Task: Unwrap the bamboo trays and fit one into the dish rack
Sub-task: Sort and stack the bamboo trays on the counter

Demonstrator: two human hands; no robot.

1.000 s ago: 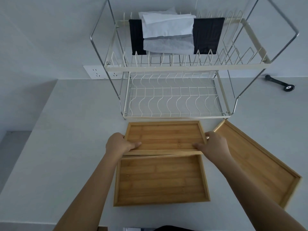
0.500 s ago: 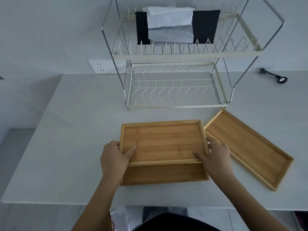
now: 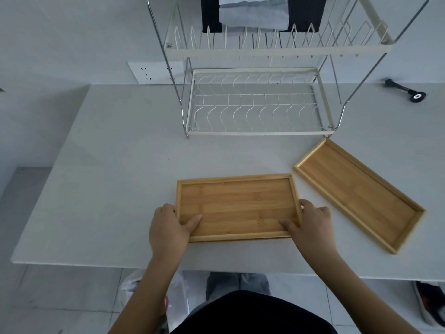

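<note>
A bamboo tray [image 3: 237, 206] lies flat near the table's front edge, stacked on another tray that it hides almost fully. My left hand [image 3: 168, 229] grips its left end with the thumb inside the rim. My right hand [image 3: 310, 227] holds its right end the same way. A second, longer bamboo tray [image 3: 358, 194] lies at an angle to the right, untouched. The two-tier white wire dish rack [image 3: 255, 133] stands behind the trays at the back of the table; its lower shelf holds nothing.
Grey and black cloths [image 3: 252, 13] hang over the rack's top tier. A black handled tool [image 3: 407, 92] lies at the far right. A wall socket [image 3: 154, 73] sits behind the rack's left side. A plastic bag [image 3: 134, 290] is on the floor below the table edge.
The upper tray has slid toward me over the lower one and now covers it, with both hands still on its ends. The view has pulled back from the rack.
</note>
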